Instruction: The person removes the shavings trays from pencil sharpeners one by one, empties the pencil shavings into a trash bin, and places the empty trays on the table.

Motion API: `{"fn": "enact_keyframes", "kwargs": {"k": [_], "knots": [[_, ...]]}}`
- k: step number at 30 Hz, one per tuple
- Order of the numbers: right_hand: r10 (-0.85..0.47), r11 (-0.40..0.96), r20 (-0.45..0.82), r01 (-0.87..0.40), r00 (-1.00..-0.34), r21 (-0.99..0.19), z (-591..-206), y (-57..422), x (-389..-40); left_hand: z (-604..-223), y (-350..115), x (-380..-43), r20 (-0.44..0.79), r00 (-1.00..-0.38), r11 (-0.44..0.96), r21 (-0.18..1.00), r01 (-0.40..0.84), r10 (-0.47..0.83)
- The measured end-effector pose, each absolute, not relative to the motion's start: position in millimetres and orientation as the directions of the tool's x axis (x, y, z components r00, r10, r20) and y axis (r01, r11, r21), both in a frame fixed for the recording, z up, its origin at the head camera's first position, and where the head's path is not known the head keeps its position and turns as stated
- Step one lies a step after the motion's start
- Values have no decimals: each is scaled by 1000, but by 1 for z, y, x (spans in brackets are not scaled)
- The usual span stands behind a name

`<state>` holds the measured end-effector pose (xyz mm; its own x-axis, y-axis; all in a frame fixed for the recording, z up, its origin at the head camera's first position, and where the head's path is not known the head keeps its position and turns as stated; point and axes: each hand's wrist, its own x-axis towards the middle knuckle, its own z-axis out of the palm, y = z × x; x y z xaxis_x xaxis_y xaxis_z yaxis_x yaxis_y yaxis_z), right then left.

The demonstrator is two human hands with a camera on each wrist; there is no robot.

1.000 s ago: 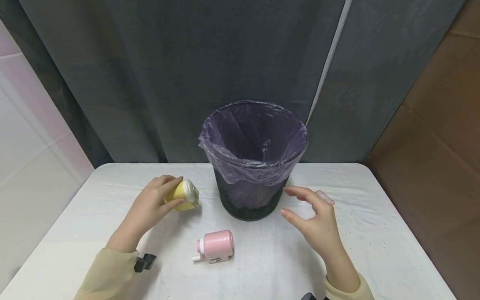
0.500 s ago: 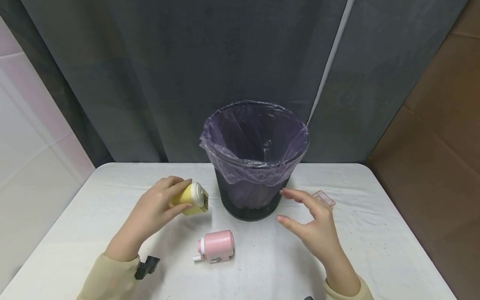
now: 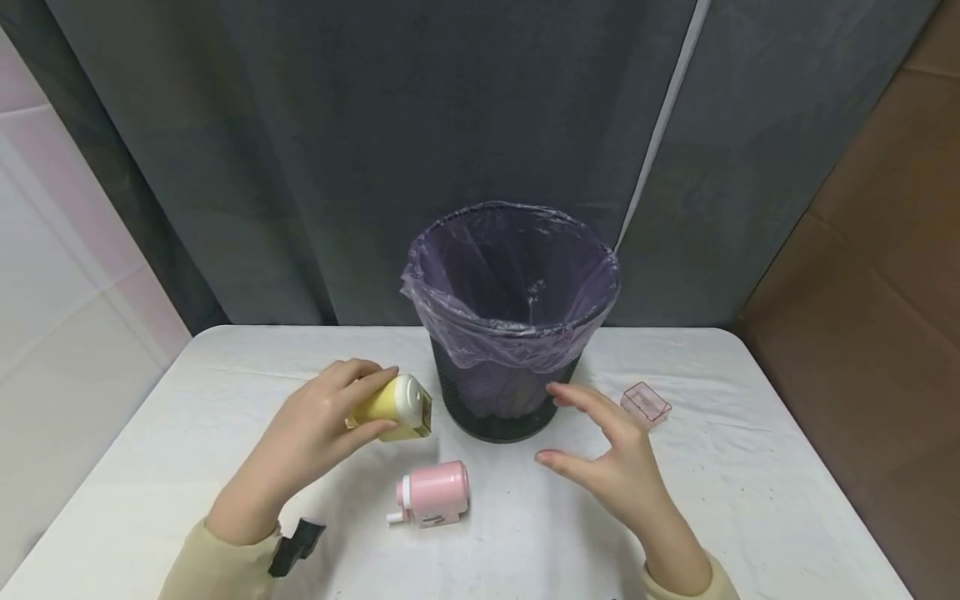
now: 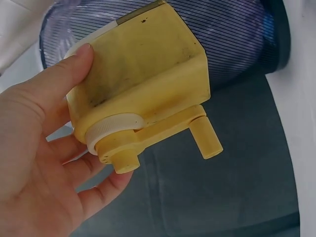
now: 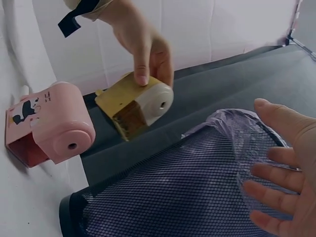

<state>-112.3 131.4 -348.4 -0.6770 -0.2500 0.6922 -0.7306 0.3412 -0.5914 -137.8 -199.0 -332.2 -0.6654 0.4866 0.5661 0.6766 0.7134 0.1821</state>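
Note:
My left hand (image 3: 315, 417) grips a yellow hand-crank pencil sharpener (image 4: 143, 74), tilted and raised off the table, its crank showing in the left wrist view. In the right wrist view the sharpener's white front end has a pencil hole, with an open brownish compartment below. My right hand (image 3: 607, 450) holds nothing; its thumb and fingers are spread apart to the right of the bin. Between the hands a pink pencil sharpener (image 3: 437, 490) lies on the table, its white crank handle towards the left. Its lower compartment gapes open in the right wrist view.
A black mesh bin (image 3: 498, 429) lined with a purple plastic bag (image 3: 517, 342) stands at the back middle of the white-covered table (image 3: 750, 483). A small clear box with red edges (image 3: 646, 406) lies right of it. A dark curtain (image 3: 360, 167) hangs behind.
My left hand has carried the yellow pencil sharpener right, towards the bin. My right hand has shifted slightly left, uncovering more of the clear box. The pink sharpener has stayed put.

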Motion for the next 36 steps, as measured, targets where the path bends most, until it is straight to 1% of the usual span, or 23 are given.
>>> {"fn": "enact_keyframes", "kwargs": {"k": [6, 15, 20, 27, 31, 36], "knots": [[-270, 346, 692, -738, -669, -579, -352, 125, -111, -326, -194, -131, 586, -633, 683, 177, 709, 506], [-284, 359, 682, -734, -674, -576, -328, 112, -98, -317, -184, -121, 593, -611, 648, 188, 738, 524], [-301, 372, 676, -736, -672, -566, -341, 112, -104, -312, -177, -119, 595, -598, 621, 201, 757, 537], [-325, 396, 634, -709, -702, -583, -362, 112, -111, -304, -169, -115, 583, -600, 594, 233, 770, 548], [-338, 409, 615, -699, -713, -586, -365, 109, -110, -303, -164, -113, 595, -574, 565, 229, 792, 563], [-364, 420, 606, -705, -708, -571, -367, 104, -108, -303, -159, -110, 608, -539, 535, 211, 818, 583]]}}
